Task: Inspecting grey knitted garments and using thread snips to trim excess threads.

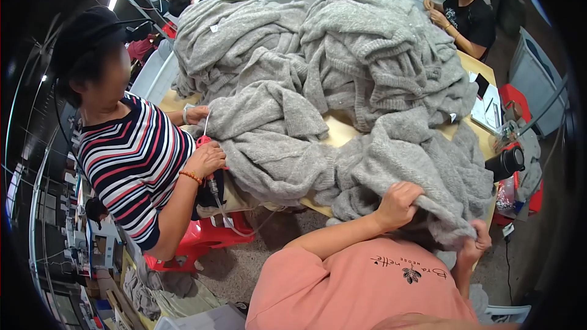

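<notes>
A grey knit sweater (pixel 403 159) is stretched between my two hands at the near edge of the table. My left hand (pixel 398 206) is closed around a fold of it. At the right, my right hand (pixel 479 238) grips another edge of the same knit, lower and nearer to me. The middle of the sweater lies over more grey knitwear on the table, and its lower part hangs by my pink shirt.
Two big heaps of grey knitwear (pixel 373 43) cover the far side of the wooden table (pixel 339 131). At the left, a co-worker in a striped top (pixel 134 159) holds a red-handled tool (pixel 205 140) against knitwear. Papers (pixel 487 110) and a black cylinder (pixel 506 163) are at the right; a red stool (pixel 199 241) stands lower left.
</notes>
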Demonstrator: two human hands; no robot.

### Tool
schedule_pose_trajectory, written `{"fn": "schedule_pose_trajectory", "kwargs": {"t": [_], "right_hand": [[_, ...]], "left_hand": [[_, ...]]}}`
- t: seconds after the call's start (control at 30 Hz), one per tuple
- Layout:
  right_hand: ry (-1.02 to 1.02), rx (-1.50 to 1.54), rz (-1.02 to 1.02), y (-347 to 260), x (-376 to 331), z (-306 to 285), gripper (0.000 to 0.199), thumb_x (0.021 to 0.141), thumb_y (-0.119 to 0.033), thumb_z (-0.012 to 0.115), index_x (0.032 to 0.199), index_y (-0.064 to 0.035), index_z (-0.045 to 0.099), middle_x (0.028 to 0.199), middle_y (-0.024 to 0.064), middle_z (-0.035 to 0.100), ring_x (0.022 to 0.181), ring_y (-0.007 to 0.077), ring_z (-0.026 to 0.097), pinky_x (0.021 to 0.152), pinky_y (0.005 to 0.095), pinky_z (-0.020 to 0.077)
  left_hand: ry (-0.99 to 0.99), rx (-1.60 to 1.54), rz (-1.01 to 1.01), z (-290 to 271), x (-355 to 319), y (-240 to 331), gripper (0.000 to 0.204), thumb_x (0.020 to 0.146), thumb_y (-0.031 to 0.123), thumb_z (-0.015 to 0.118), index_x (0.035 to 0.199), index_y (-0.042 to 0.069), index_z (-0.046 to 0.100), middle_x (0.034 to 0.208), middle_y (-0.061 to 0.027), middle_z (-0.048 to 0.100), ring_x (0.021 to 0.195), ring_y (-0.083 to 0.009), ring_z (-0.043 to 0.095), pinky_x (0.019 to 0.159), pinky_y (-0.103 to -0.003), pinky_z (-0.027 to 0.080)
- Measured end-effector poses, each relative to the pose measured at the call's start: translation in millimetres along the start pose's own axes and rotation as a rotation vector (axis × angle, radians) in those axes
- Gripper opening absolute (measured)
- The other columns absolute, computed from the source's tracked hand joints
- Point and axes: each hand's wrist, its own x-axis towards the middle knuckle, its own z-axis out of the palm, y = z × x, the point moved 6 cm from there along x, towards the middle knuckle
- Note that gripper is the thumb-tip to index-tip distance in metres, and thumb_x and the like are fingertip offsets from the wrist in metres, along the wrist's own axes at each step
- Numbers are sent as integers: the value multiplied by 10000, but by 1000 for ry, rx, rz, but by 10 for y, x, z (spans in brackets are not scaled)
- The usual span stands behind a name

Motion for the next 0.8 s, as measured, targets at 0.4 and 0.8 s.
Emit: {"fn": "schedule_pose_trajectory", "kwargs": {"t": [0.4,0.8], "right_hand": [[-200,-597,-270,-77,211,351,435,610,42,508,1042,-9,519,979,167,575,991,340,513,913,409,331],[-521,-522,-105,462,-92,635,219,643,58,481,833,-8,565,748,160,527,686,346,518,586,362,411]], "left_hand": [[-508,-86,-381,365,-142,19,263,752,285,618,676,35,580,534,-154,518,452,-289,471,472,-355,380],[-368,249,-43,305,-90,73,478,615,276,707,1006,57,541,884,-104,578,878,-305,532,792,-424,375]]}}
